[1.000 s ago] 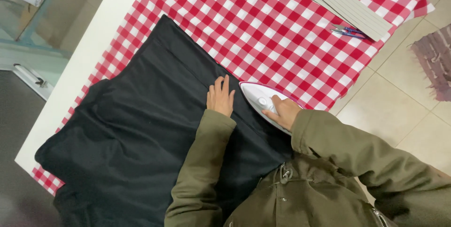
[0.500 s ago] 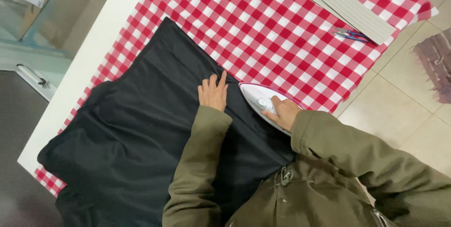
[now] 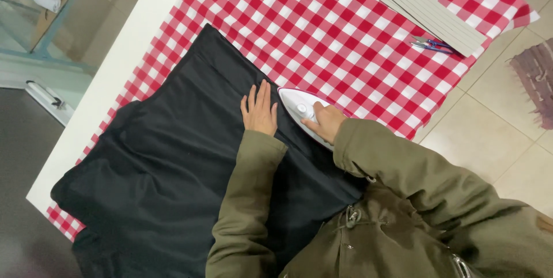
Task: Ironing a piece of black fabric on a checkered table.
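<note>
- The left hand lies flat on the black garment, fingers spread a little and pointing toward 12 o'clock, palm pressed on the cloth and holding nothing
- The right hand is curled around the handle of the white iron, just beside the left hand at its 3 o'clock — the two are close but whether they touch I cannot tell
- The iron rests sole-down on the garment's edge, its pointed nose aimed toward 10 o'clock, its rear hidden under the right hand
- The black garment is spread across the lower left half of the desk, running from the middle of the view down to 7 o'clock, with long creases along its length
- Under it lies a red-and-white checked cloth, which covers the desk toward 1 o'clock; a bare white strip of desk shows along the 10 o'clock side
- At 1 o'clock, a stack of grey strips lies on the checked cloth, and small blue-handled scissors sit just beside its lower end
- Both arms wear olive green jacket sleeves
- Beige floor tiles show at 3 o'clock — a purplish rug lies at the right edge
</note>
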